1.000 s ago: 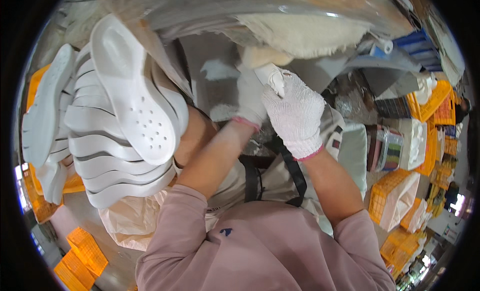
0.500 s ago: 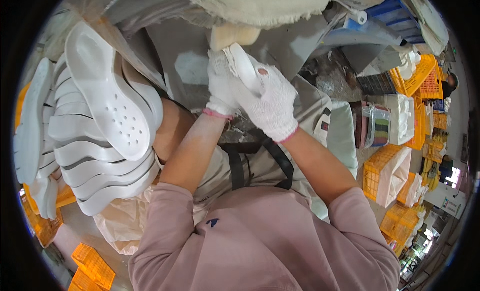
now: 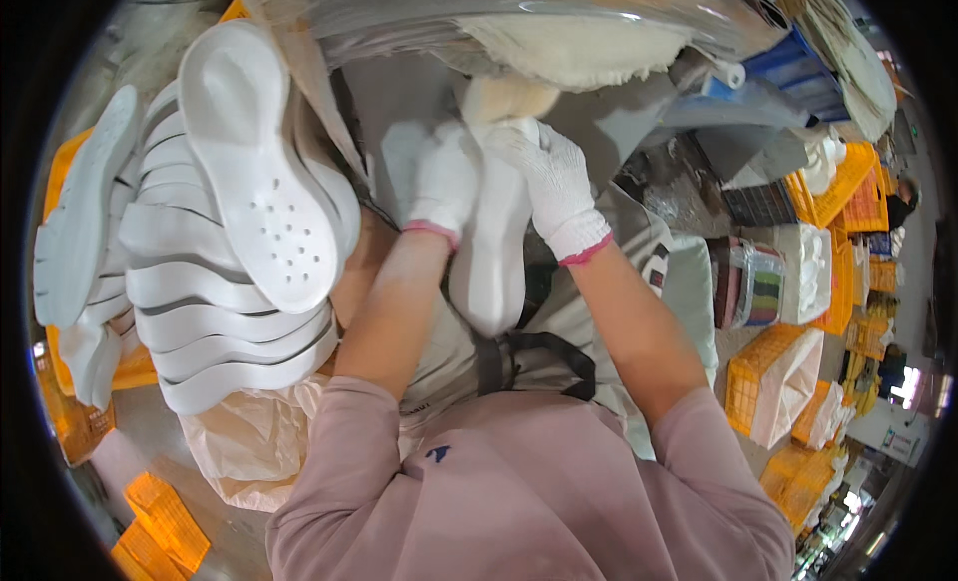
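Note:
A white shoe sole (image 3: pixel 491 272) stretches lengthwise between my two white-gloved hands, one end toward my lap. Its far end meets or lies just below a cream padded roller or wheel (image 3: pixel 509 97); I cannot tell if they touch. My left hand (image 3: pixel 444 177) grips the sole's left side, fingers partly hidden behind it. Closed over the far end is my right hand (image 3: pixel 554 182), its fingertips close to the cream part. A frayed cream cloth (image 3: pixel 589 52) hangs above, under a plastic-covered edge.
To my left rises a stack of white soles (image 3: pixel 230 341), a perforated sole (image 3: pixel 264 182) leaning on top. A beige bag (image 3: pixel 254 451) sits below. Orange crates (image 3: pixel 768 381) line the right side, near bundled coloured sheets (image 3: pixel 748 282). Another person (image 3: pixel 903 202) is far off at right.
The sole has swung from hidden between my hands to lengthwise, one end now toward my lap. My right hand has moved up to its far end; the hands have spread apart.

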Action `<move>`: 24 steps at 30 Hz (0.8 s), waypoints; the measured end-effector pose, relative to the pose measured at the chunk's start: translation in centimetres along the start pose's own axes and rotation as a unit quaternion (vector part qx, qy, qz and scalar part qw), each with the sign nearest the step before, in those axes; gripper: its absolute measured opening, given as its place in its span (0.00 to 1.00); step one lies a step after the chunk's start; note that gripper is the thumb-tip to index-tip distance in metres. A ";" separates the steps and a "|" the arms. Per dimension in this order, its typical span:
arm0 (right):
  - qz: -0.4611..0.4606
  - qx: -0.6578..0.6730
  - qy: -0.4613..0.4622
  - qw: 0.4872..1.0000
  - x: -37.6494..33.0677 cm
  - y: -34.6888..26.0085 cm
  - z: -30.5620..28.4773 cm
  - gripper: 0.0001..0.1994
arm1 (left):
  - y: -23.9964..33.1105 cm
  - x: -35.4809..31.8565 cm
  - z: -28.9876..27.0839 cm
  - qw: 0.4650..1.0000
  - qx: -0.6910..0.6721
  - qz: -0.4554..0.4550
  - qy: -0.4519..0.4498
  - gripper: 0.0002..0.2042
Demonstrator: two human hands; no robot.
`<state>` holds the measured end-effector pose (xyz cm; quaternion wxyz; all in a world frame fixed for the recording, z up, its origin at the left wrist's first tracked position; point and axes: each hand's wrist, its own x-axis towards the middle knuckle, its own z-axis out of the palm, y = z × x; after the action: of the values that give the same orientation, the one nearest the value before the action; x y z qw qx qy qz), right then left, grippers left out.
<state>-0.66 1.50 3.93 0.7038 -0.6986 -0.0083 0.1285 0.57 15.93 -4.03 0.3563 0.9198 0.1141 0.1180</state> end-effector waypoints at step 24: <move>-0.267 -0.378 0.095 0.882 -3.7 3.8 -3.0 0.29 | 2.6 -3.4 3.9 0.806 -0.579 -0.126 -0.019 0.19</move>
<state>-4.30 -2.15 0.78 0.3918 -0.8917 -0.1754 -0.1438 -1.19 10.55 -5.53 0.8364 0.5227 0.1327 0.0983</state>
